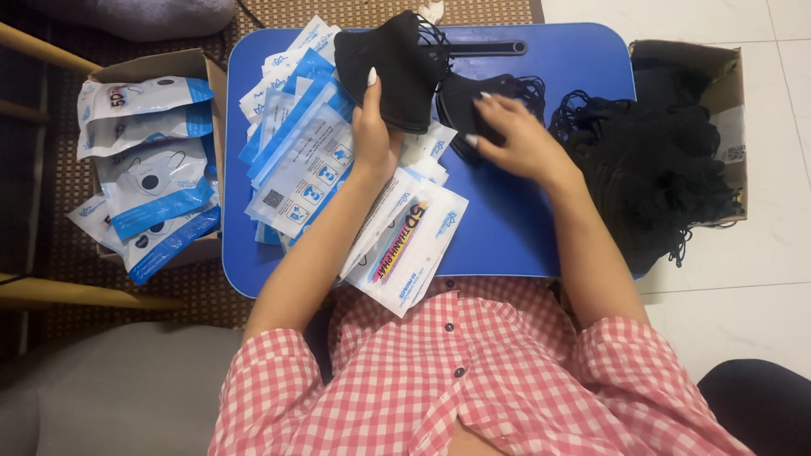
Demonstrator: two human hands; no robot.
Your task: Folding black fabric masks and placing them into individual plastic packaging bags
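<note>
Blue worktop [515, 228] with rounded corners. On it lie a spread of white-and-blue empty pouches [300, 152] at left and a stack of black face masks [473, 105] near centre. Further pouches [405, 241] overhang the near edge.

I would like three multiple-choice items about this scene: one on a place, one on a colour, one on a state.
1. Where is the box of loose black masks?
A. beside the table's right edge
B. on the person's lap
C. under the table

2. What colour is the table top?
A. white
B. blue
C. green

3. What is the left hand doing?
A. resting flat and empty
B. holding up a stack of black masks
C. gripping a pen

Answers: 1 A, the cardboard box stands on the floor by that edge. 2 B, the bare surface is blue. 3 B, its grip closes on the stack.
</note>
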